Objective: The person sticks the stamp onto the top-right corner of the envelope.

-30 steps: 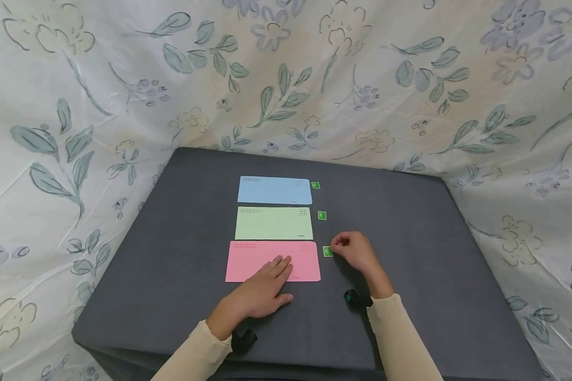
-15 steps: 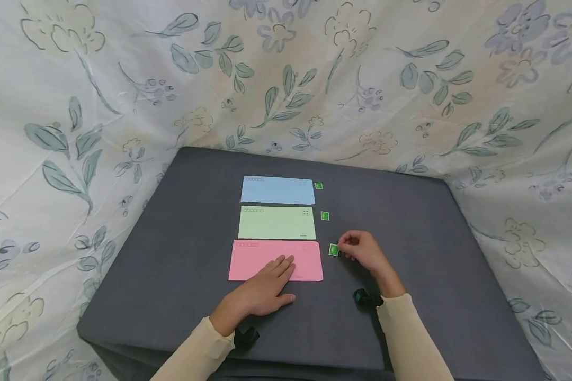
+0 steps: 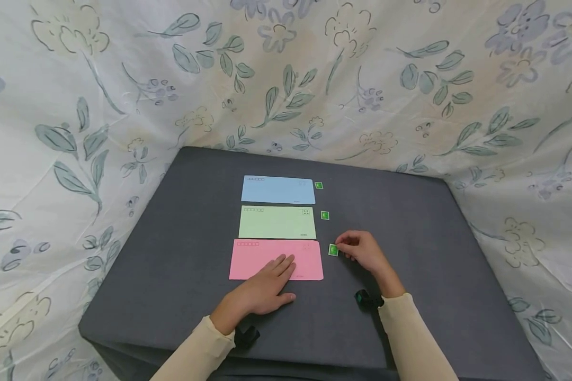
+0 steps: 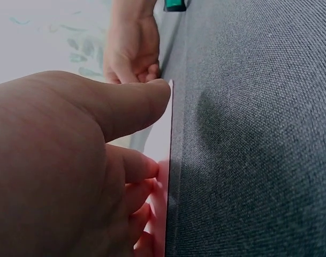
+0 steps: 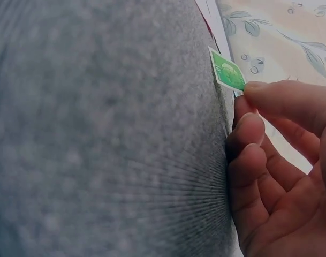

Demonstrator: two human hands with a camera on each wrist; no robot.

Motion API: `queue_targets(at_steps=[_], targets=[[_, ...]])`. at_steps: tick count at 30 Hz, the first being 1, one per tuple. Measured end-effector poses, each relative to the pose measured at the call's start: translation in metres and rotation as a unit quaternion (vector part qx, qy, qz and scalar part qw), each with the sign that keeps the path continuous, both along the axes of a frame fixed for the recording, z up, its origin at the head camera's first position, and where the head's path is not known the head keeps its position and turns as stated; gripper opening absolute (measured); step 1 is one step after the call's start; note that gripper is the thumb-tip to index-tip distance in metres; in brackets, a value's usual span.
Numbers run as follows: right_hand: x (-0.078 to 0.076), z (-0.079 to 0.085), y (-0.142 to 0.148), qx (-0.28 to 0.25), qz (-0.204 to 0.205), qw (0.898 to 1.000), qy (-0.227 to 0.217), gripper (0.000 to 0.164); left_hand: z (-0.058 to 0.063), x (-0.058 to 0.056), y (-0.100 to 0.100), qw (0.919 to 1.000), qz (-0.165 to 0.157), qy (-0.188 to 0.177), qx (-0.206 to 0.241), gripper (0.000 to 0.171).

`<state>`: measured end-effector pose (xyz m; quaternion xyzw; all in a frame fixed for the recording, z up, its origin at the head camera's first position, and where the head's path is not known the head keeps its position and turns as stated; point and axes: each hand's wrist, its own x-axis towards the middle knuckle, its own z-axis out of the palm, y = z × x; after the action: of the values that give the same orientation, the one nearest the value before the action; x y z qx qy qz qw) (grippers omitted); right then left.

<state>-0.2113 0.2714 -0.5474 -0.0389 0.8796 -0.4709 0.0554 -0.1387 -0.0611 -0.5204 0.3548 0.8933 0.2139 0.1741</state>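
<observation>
My left hand (image 3: 267,288) lies with straight fingers on the pink envelope (image 3: 252,259), the nearest of three envelopes. To its right, my right hand (image 3: 362,251) pinches a small green stamp (image 3: 333,250) by its edge between thumb and finger. The right wrist view shows this stamp (image 5: 227,70) tilted up from the cloth, white border visible. Beyond the pink envelope lie a pale green envelope (image 3: 276,222) and a blue envelope (image 3: 278,190). A second stamp (image 3: 325,215) lies right of the green envelope, and a third stamp (image 3: 319,185) right of the blue one.
A dark grey cloth (image 3: 410,254) covers the table. Floral curtains (image 3: 286,79) hang behind and at both sides. A dark wrist camera (image 3: 248,337) is on my left wrist, another wrist camera (image 3: 364,299) on my right.
My right hand has drawn the nearest stamp slightly to the right, away from the pink envelope, and now pinches its edge. The left hand stays on the envelope. The head view has shifted a little.
</observation>
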Motion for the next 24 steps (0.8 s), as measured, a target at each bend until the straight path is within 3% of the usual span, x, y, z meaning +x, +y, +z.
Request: queue_targets(at_steps=[9,24], targets=[[-0.0002,0.0044,-0.0026,0.028,-0.003,1.000,-0.007,0.008,-0.0013,-0.0003,-0.0029,0.9999,-0.008,0.000,0.010,0.079],[-0.0019,0.0047,-0.0027,0.027,-0.002,1.000,-0.008,0.009,-0.0059,-0.0004,-0.0026,0.9999,-0.001,0.013,0.008,0.079]])
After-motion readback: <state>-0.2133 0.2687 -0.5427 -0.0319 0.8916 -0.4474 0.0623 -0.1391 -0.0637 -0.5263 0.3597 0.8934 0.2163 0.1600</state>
